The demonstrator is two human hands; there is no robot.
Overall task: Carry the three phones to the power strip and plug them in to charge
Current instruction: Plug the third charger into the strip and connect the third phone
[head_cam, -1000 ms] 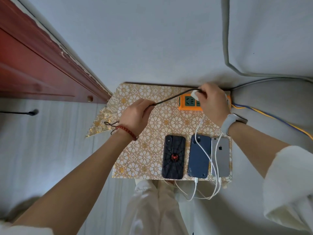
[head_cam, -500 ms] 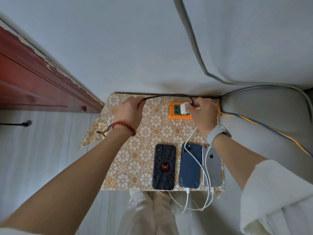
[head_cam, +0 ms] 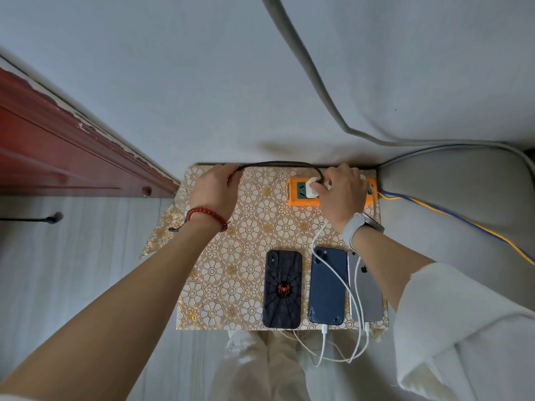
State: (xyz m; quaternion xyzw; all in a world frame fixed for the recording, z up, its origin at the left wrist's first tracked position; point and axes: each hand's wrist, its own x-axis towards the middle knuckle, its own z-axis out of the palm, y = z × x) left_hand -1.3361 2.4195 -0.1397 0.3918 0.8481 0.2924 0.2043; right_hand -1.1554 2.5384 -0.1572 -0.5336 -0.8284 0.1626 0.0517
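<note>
Three phones lie face down in a row at the table's near edge: a black spider-web case phone (head_cam: 282,289), a dark blue phone (head_cam: 327,287) and a silver phone (head_cam: 367,296). White cables (head_cam: 341,285) run from the blue and silver phones. At the far edge lies an orange power strip (head_cam: 298,195). My right hand (head_cam: 341,192) grips a white charger plug (head_cam: 312,188) at the strip. My left hand (head_cam: 215,188) holds the black braided cable (head_cam: 278,163), which arcs over to the plug.
The small table wears a gold floral cloth (head_cam: 231,270). A red wooden door frame (head_cam: 58,146) stands at the left, a grey sofa (head_cam: 463,183) at the right with yellow and blue wires (head_cam: 463,224) on it. A grey wall lies behind.
My right hand has pressed the white plug down against the power strip. My left hand slid back toward the table's far left edge, slackening the black cable into an arc.
</note>
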